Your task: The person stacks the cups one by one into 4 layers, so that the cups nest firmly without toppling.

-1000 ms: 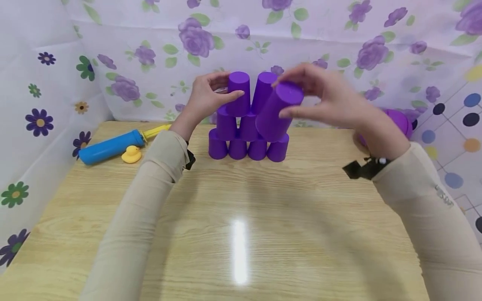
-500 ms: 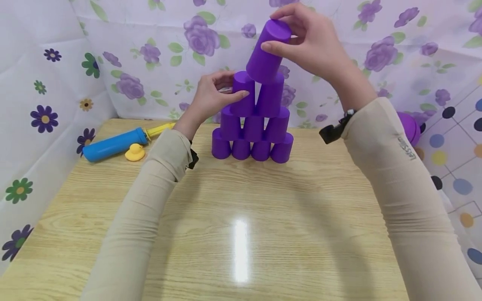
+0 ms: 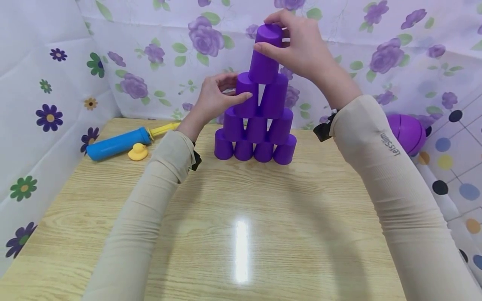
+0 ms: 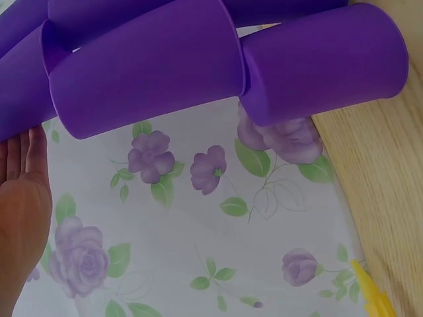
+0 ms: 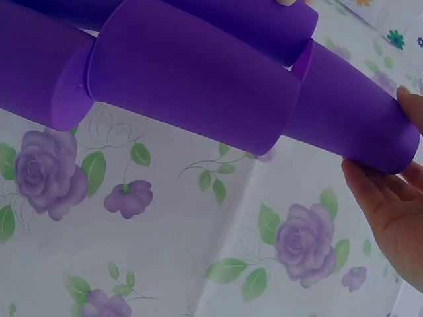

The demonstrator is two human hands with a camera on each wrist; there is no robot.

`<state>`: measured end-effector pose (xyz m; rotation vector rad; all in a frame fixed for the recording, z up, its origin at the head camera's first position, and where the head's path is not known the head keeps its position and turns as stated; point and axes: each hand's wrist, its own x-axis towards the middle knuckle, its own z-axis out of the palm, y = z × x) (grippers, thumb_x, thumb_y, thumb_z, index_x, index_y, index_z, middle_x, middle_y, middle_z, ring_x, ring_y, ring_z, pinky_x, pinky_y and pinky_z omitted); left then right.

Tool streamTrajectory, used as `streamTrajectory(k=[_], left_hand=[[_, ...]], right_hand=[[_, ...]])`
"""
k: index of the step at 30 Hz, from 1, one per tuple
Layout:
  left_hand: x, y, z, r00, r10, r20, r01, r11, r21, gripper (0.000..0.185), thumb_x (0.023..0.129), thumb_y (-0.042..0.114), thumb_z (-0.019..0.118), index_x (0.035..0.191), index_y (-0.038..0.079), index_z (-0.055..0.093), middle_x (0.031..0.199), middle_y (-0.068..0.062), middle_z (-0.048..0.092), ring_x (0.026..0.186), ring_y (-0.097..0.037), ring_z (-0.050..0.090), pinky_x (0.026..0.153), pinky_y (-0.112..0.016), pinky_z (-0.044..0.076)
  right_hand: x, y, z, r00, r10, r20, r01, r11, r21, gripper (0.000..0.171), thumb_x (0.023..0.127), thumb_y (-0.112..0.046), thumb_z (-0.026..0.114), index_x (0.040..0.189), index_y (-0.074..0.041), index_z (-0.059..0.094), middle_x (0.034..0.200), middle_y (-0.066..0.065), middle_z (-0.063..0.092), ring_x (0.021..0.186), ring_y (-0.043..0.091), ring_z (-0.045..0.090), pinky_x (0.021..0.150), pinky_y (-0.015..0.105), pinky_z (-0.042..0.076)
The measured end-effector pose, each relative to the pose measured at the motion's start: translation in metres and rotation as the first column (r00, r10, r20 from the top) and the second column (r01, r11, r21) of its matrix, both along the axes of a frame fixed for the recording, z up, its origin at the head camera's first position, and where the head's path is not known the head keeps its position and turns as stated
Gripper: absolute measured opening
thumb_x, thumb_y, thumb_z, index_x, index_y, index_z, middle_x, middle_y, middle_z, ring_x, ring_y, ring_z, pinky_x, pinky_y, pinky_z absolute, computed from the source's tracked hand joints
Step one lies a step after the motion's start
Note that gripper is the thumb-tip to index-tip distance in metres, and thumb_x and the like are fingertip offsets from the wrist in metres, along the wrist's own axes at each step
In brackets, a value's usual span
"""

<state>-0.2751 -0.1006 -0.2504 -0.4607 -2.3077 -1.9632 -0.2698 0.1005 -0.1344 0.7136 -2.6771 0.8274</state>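
Upside-down purple plastic cups stand in a narrowing pyramid on the table. My right hand (image 3: 303, 50) grips the top cup (image 3: 262, 67) between thumb and fingers. In the right wrist view that top cup (image 5: 353, 112) is upright, its rim right at the bases of the two cups below. My left hand (image 3: 212, 98) holds the left cup (image 3: 246, 108) of the row beneath, thumb across its front and fingers at its far side. Beside it stands the right cup (image 3: 274, 98). A middle-row cup (image 3: 257, 128) and a bottom-row cup (image 3: 243, 150) show lower down.
To the left lie a blue pump (image 3: 118, 144) with a yellow nozzle and a yellow rubber duck (image 3: 138, 152). A round purple object (image 3: 408, 131) is at the right, partly behind my right sleeve. A flowered cloth (image 3: 211, 37) hangs close behind the pyramid on the wooden table (image 3: 286, 234).
My right hand has raised its cup from in front of the pyramid to above it, then straightened and lowered it onto the top. My left hand has stayed at the left cup.
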Motion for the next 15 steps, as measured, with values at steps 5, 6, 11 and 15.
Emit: streamTrajectory(k=[5,6,11,15], left_hand=[[-0.003,0.0,-0.004,1.0,-0.005,-0.012,0.005,1.0,0.012,0.055,0.073,0.014,0.08,0.122,0.005,0.058,0.118,-0.008,0.062,0.108,-0.018,0.06,0.091,-0.023,0.05],[-0.004,0.001,-0.006,1.0,-0.002,-0.018,0.002,1.0,0.013,0.054,0.073,0.013,0.08,0.122,0.004,0.058,0.118,-0.009,0.062,0.107,-0.017,0.061,0.091,-0.023,0.05],[-0.008,0.005,-0.011,0.997,0.026,-0.079,-0.025,1.0,0.012,0.054,0.072,0.011,0.08,0.119,0.003,0.055,0.113,-0.01,0.062,0.102,-0.016,0.061,0.091,-0.025,0.05],[-0.004,0.008,-0.009,0.991,0.018,-0.131,-0.018,1.0,0.004,0.06,0.072,0.008,0.079,0.121,0.004,0.046,0.113,-0.011,0.06,0.1,-0.018,0.059,0.093,-0.03,0.05]], right_hand=[[-0.004,0.0,-0.005,0.997,0.0,0.082,0.001,1.0,-0.006,0.071,0.087,-0.046,0.06,0.146,-0.028,0.026,0.144,0.001,0.042,0.129,0.018,0.045,0.104,0.032,0.042],[-0.005,0.0,-0.006,0.996,0.009,0.09,-0.007,1.0,-0.018,0.075,0.086,-0.045,0.061,0.148,-0.03,0.021,0.146,0.001,0.038,0.131,0.018,0.042,0.105,0.032,0.04],[-0.005,0.007,-0.015,0.998,0.036,0.045,-0.033,0.997,-0.071,0.089,0.085,-0.046,0.063,0.15,-0.033,0.003,0.154,-0.004,0.021,0.139,0.007,0.023,0.116,0.034,0.021],[-0.001,0.018,-0.025,0.999,0.041,-0.005,-0.041,0.993,-0.114,0.091,0.085,-0.046,0.063,0.15,-0.032,-0.001,0.155,-0.009,0.013,0.139,0.0,0.011,0.117,0.032,0.01]])
